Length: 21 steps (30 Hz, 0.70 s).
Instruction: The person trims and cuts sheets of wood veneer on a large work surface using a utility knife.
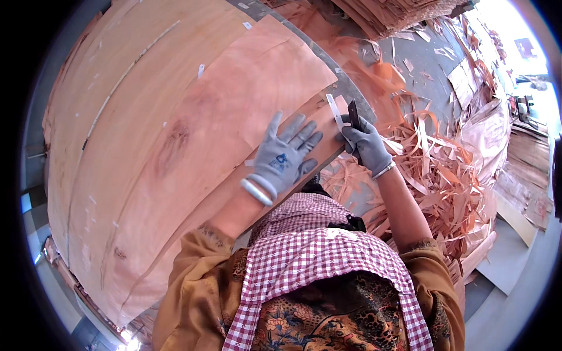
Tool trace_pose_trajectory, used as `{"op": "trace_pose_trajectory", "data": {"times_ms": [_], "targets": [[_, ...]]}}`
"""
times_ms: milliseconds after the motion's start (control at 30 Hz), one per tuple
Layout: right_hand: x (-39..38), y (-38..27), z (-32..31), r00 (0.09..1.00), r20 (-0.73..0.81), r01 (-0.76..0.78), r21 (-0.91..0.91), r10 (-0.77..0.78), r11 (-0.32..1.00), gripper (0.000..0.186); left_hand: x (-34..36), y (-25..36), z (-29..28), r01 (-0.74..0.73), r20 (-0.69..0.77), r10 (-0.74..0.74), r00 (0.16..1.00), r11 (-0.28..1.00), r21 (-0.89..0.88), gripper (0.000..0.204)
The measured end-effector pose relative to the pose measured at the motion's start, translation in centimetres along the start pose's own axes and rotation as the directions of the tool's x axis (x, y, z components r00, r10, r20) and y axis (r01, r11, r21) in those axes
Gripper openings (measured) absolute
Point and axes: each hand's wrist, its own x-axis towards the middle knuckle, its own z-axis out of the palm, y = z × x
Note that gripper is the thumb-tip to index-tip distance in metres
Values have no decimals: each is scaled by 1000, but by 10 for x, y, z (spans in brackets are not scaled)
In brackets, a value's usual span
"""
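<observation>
My left hand (pixel 281 157), in a grey glove, is open with fingers spread over a thin reddish wood veneer sheet (pixel 234 111), near its front edge. My right hand (pixel 366 146), also gloved, is closed on a dark, flat knife-like tool (pixel 353 114) that points away from me. A strip of white tape (pixel 334 111) stands up beside the tool, its lower end at the right fingers; whether they grip it too, I cannot tell. A narrow veneer piece (pixel 325 130) lies under both hands along the table edge. Short white tape pieces (pixel 201 71) dot the veneer.
Paler veneer (pixel 134 76) covers the table's left part, with a long thin line (pixel 126 76) across it. The table's grey edge (pixel 354 93) shows at right. Veneer scraps (pixel 439 169) heap on the floor beside me; a stack of veneer sheets (pixel 392 14) stands at the far side.
</observation>
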Motion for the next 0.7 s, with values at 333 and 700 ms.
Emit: {"op": "trace_pose_trajectory", "data": {"times_ms": [333, 700], "targets": [[-17, -29, -2, 996, 43, 82, -85, -79, 993, 32, 14, -12, 21, 9, -113, -3, 994, 999, 45, 42], [10, -31, 11, 989, 94, 118, -70, -111, 991, 34, 29, -16, 18, -19, -173, 22, 985, 1000, 16, 48]]}}
